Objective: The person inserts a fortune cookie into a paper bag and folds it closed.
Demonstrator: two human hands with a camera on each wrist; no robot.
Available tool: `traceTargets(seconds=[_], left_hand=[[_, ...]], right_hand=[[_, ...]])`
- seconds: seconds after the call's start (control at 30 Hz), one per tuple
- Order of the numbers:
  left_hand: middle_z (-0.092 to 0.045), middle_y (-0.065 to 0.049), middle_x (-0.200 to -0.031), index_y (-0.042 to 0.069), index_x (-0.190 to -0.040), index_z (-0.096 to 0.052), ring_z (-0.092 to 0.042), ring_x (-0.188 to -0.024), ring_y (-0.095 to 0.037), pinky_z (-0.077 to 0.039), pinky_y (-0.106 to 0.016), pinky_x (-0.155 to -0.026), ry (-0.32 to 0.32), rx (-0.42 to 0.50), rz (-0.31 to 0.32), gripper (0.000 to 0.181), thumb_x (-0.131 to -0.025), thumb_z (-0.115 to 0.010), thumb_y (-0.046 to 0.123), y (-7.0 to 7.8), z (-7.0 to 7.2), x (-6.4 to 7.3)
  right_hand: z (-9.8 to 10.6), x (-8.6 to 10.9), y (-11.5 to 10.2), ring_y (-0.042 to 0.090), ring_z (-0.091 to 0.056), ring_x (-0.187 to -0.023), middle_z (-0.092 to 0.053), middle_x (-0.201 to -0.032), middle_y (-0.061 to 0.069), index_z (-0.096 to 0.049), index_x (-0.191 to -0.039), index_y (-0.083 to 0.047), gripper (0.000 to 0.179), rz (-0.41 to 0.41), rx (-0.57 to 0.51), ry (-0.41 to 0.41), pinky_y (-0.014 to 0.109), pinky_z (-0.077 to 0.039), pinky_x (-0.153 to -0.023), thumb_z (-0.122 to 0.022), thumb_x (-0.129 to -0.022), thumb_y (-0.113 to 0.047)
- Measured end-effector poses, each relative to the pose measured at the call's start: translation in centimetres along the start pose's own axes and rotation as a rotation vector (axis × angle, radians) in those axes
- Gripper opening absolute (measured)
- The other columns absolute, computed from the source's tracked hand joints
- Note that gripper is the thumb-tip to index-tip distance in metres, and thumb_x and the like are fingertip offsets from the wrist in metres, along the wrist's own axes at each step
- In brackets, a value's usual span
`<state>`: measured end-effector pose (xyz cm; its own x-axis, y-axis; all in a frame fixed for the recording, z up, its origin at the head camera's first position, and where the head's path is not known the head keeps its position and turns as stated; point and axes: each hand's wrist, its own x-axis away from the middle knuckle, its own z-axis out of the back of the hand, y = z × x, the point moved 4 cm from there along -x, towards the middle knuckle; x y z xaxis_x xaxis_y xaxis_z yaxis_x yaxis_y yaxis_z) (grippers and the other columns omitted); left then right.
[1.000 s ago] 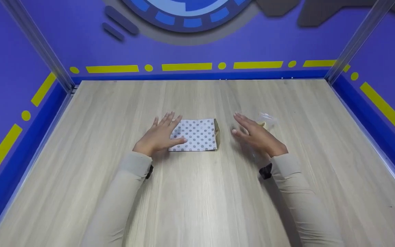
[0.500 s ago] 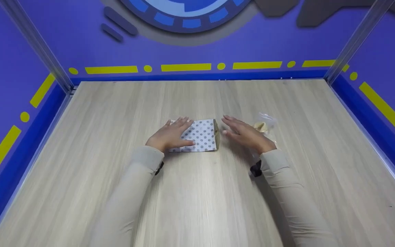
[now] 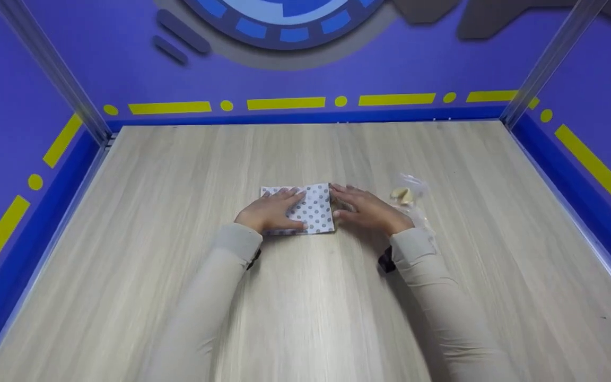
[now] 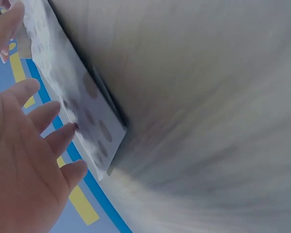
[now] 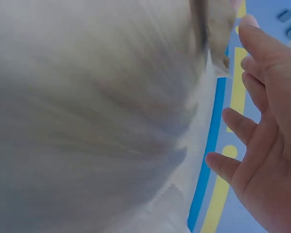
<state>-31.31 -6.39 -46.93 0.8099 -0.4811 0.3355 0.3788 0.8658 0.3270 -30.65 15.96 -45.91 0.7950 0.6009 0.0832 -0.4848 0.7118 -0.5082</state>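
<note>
A flat white paper bag [image 3: 317,209] with grey polka dots lies on the table, its brown-lined end facing right. Over its left half is my left hand [image 3: 273,211], fingers spread; in the left wrist view some fingertips [image 4: 63,138] appear at the dotted bag [image 4: 87,97], though contact is hard to judge. My right hand [image 3: 366,210] is at the bag's right end, fingers extended and partly hiding it. The right wrist view shows the brown end [image 5: 220,29] near the thumb. A fortune cookie [image 3: 402,196] lies right of my right hand.
Clear plastic wrapping [image 3: 416,184] surrounds or lies beside the cookie; part of it sits behind my right wrist. The wood-grain table [image 3: 295,297] meets a blue-purple back wall [image 3: 284,85] and side walls with yellow marks.
My left hand has moved right, further over the bag. My right hand has come left to the bag's brown end, uncovering the fortune cookie. The bag has hardly moved.
</note>
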Motion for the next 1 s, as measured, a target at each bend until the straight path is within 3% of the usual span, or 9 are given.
traceTargets(seconds=[0.3, 0.7, 1.0], left_hand=[[-0.012, -0.002, -0.162, 0.025, -0.153, -0.023, -0.008, -0.150, -0.025, -0.009, -0.044, -0.121, 0.001, -0.003, -0.015, 0.087, -0.083, -0.061, 0.060, 0.2, -0.4, 0.1], [-0.020, -0.005, -0.161, 0.023, -0.151, -0.031, -0.015, -0.148, -0.028, -0.014, -0.045, -0.120, 0.027, -0.027, -0.010, 0.085, -0.082, -0.064, 0.059, 0.6, -0.1, 0.1], [-0.023, -0.011, -0.159, 0.027, -0.152, -0.029, -0.016, -0.148, -0.031, -0.014, -0.047, -0.120, 0.039, -0.028, 0.002, 0.082, -0.084, -0.061, 0.060, 1.0, -0.2, -0.5]], right_hand=[[-0.6, -0.1, 0.6, 0.039, -0.015, -0.146, -0.021, -0.160, 0.001, -0.033, -0.150, -0.015, 0.060, -0.061, 0.048, -0.070, 0.065, -0.014, -0.113, -0.053, -0.098, -0.037], [-1.1, -0.3, 1.1, 0.034, -0.013, -0.148, -0.022, -0.160, 0.004, -0.031, -0.151, -0.015, 0.068, -0.113, 0.064, -0.110, 0.060, -0.009, -0.116, -0.056, -0.095, -0.043], [-0.9, -0.5, 0.9, 0.036, -0.013, -0.147, -0.021, -0.160, 0.005, -0.027, -0.152, -0.012, 0.071, -0.085, 0.122, -0.140, 0.061, -0.007, -0.116, -0.057, -0.095, -0.042]])
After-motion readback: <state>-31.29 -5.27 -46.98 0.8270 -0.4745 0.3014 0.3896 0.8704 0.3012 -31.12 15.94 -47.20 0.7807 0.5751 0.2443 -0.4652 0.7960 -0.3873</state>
